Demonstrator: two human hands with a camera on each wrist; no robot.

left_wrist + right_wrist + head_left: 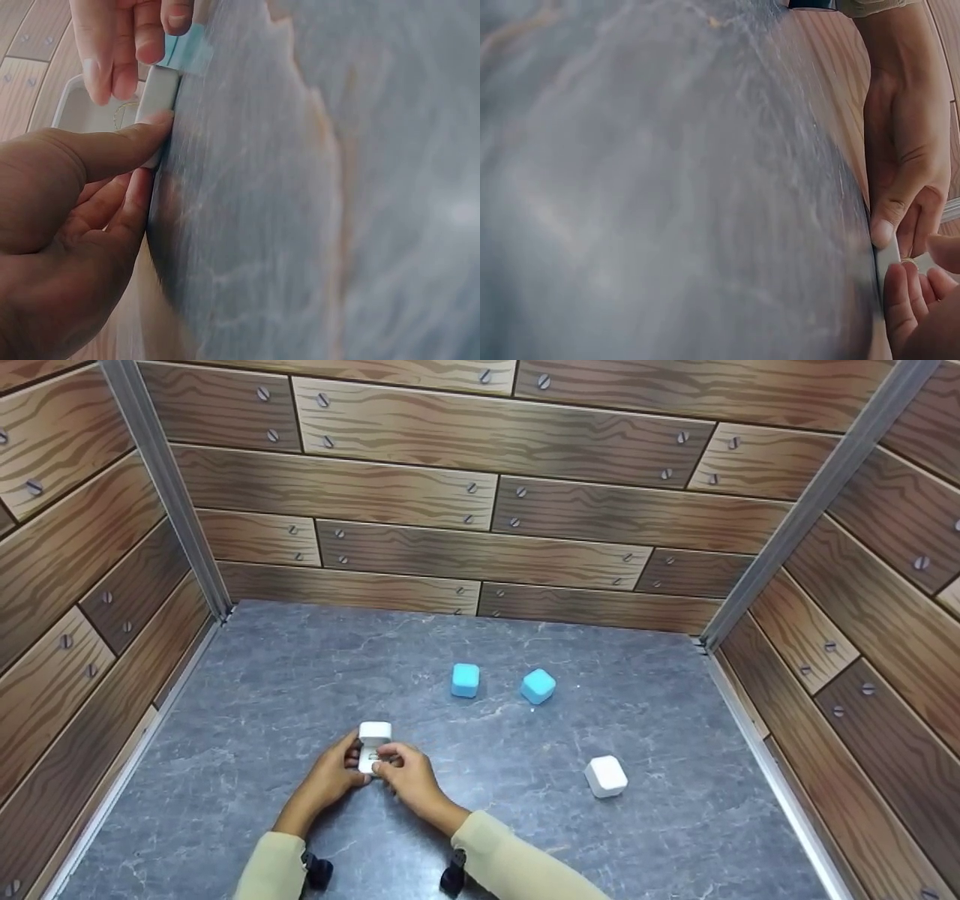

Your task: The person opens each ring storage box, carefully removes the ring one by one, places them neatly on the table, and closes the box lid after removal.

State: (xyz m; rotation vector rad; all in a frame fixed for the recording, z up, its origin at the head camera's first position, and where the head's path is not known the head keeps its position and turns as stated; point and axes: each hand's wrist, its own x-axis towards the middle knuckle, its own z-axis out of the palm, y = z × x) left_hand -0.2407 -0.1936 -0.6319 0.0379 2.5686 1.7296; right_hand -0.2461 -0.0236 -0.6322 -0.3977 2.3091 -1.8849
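Observation:
A small white ring box (375,730) stands on the grey floor at left of centre, its lid raised at the back. My left hand (334,769) grips the box from the left, thumb (146,142) on its front wall and fingers at its side. A thin gold-coloured ring (118,114) shows at the inside of the box. Over the right side of the box is my right hand (414,780), its thumb and fingertips spread apart close to the ring. In the right wrist view its fingers (900,300) lie beside the front wall of the box.
Two light-blue rounded boxes (465,680) (538,686) stand farther back, right of the hands. A white rounded box (606,776) sits to the right. Wood-patterned walls (480,495) enclose the marbled grey surface (660,840) at the back and sides.

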